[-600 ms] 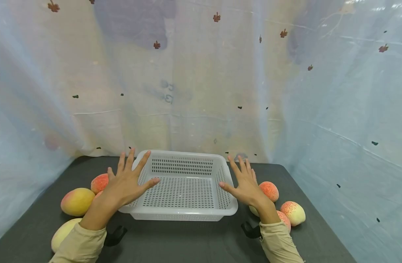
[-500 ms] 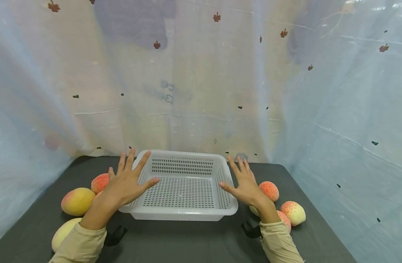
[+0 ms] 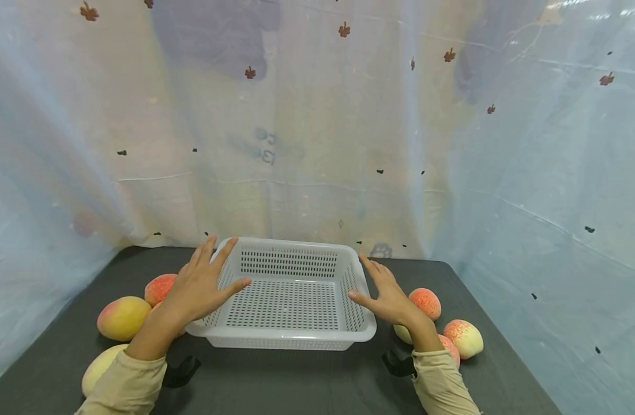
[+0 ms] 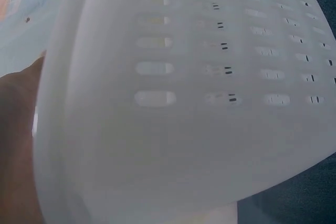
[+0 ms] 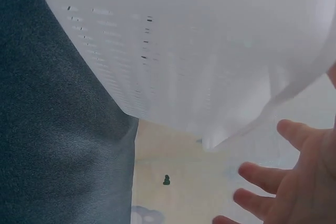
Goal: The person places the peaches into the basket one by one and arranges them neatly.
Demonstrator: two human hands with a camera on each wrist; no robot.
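- Basket (image 3: 285, 335), white and slotted, standing on the dark table (image 3: 286, 383) between both hands in the head view.
- Same view: left hand (image 3: 199, 291) at the basket's left edge, fingers long, thumb wide of them and over the inside; contact with the rim impossible to tell.
- Right hand (image 3: 387, 297) at the right edge, fingers extended, thumb apart and pointing inward.
- Left of the left arm: yellow mango (image 3: 123, 319), red fruit (image 3: 160, 288) and pale fruit (image 3: 101, 368), this last partly behind a tan sleeve (image 3: 127, 381).
- Near the right arm: orange fruit (image 3: 425, 302) and speckled fruit (image 3: 463, 338).
- Behind the table: pale plastic sheet (image 3: 317, 121).
- Left wrist view: basket wall close up, left hand only a strip beyond the rim, fingers hidden, so spread impossible to tell here.
- Right wrist view: right hand at lower right, fingers spaced wide, gap visible between fingertips and basket.
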